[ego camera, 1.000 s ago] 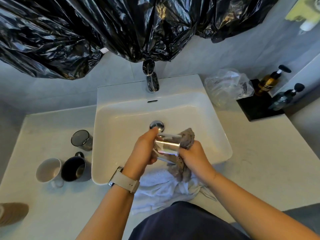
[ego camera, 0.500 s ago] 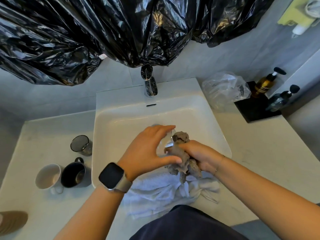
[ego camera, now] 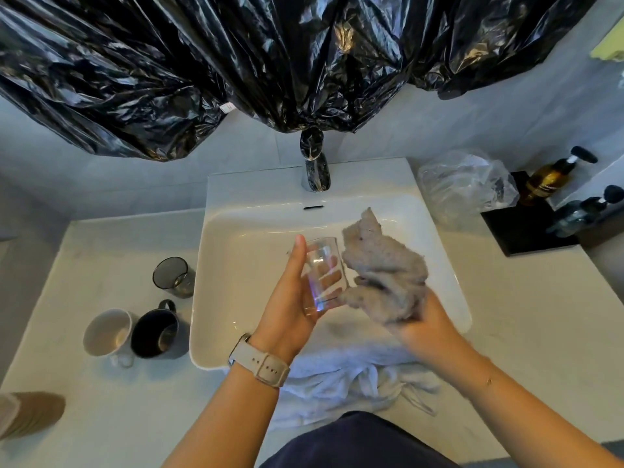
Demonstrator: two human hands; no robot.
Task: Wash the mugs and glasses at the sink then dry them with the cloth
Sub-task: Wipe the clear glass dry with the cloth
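The left hand [ego camera: 290, 298], thumb at twelve o'clock, grips the glass [ego camera: 322, 275] while the right hand [ego camera: 423, 327] clutches the cloth [ego camera: 385, 268] at its three o'clock.

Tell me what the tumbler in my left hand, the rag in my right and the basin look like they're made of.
Tumbler: clear glass, probably; fingers show through it. Rag: grey-brown nubby fabric, likely terry or microfibre, limp and crumpled. Basin: glossy white, looks like glazed ceramic.

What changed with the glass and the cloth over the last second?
The right hand drew the grey cloth off the clear glass, now beside it. The left hand turned the glass, still gripping it. The mugs and the smoky glass stayed put.
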